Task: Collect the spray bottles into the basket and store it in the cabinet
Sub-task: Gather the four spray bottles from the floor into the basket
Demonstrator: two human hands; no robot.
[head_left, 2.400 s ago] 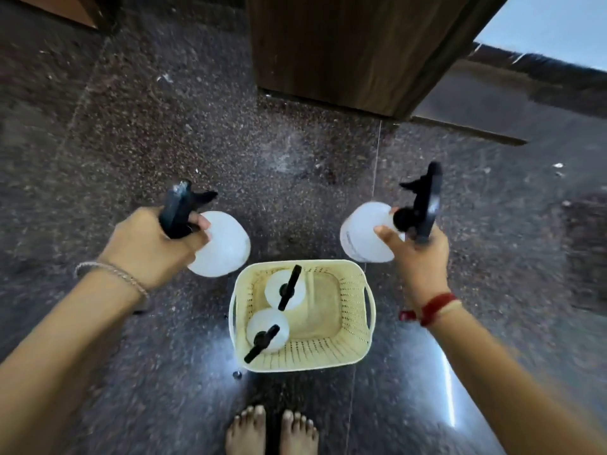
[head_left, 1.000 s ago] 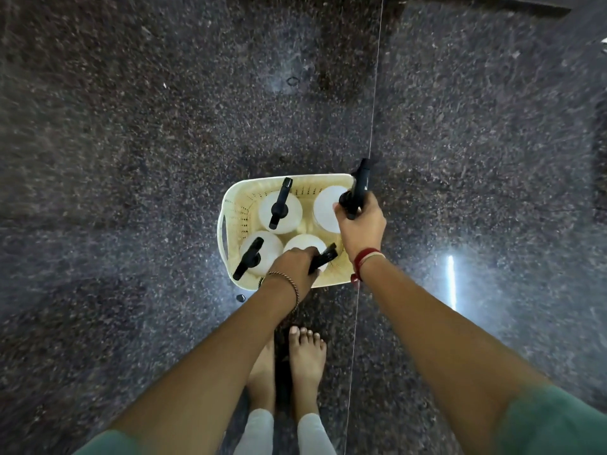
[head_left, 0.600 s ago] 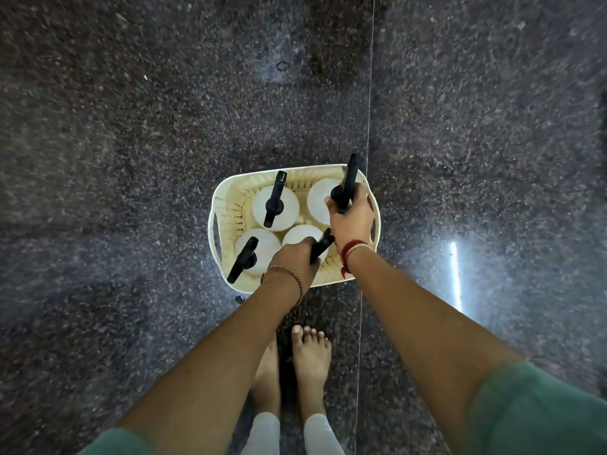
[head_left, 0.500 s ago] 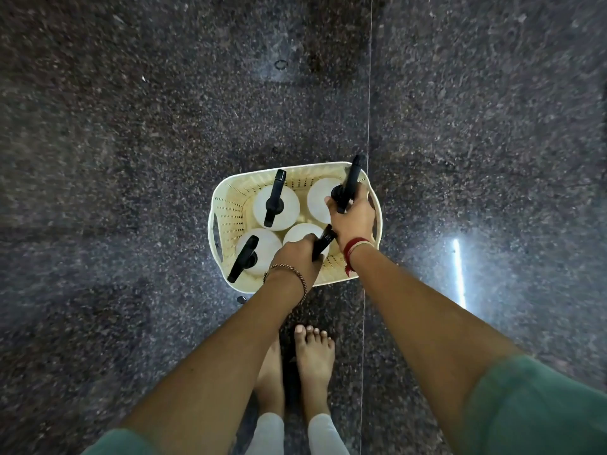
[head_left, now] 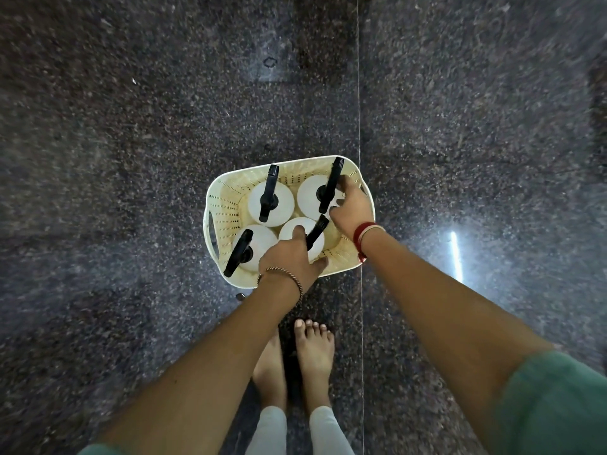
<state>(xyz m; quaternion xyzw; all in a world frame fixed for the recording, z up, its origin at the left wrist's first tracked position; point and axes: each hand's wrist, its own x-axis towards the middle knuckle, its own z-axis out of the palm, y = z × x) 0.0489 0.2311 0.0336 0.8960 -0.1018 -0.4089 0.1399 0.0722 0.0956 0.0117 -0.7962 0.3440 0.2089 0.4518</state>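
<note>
**Four bottles in basket, both hands at the near-right pair**

Basket (head_left: 219,205): cream, perforated, on the dark speckled floor (head_left: 131,142), centre of view. Handle slot visible in its 9 o'clock wall.

Contents: four white spray bottles with black trigger heads, all upright, two by two.
- Bottle A (head_left: 283,205), at 11 o'clock in the basket. Untouched.
- Bottle B (head_left: 310,195), at 1 o'clock. Trigger head runs toward 12.
- Bottle C (head_left: 262,239), at 7 o'clock. Trigger head points toward 7, over the rim. Untouched.
- Bottle D (head_left: 297,224), at 5 o'clock, close against its neighbours.

Right hand (head_left: 349,208): at the 3 o'clock side of bottle B. Fingers loosely spread and curled beside its trigger head, not wrapped round it; fingertips near or on the head, contact cannot be told. Red band at the wrist.

Left hand (head_left: 289,261): over the 6 o'clock side of bottle D. Fingers half open, thumb resting on the white shoulder, other fingers reaching toward the near rim. No closed grip visible. Thin bracelet at the wrist.

Bare feet (head_left: 312,349) at 6 o'clock from the basket, apart from it. Bright light reflection on the floor at 3 o'clock.
</note>
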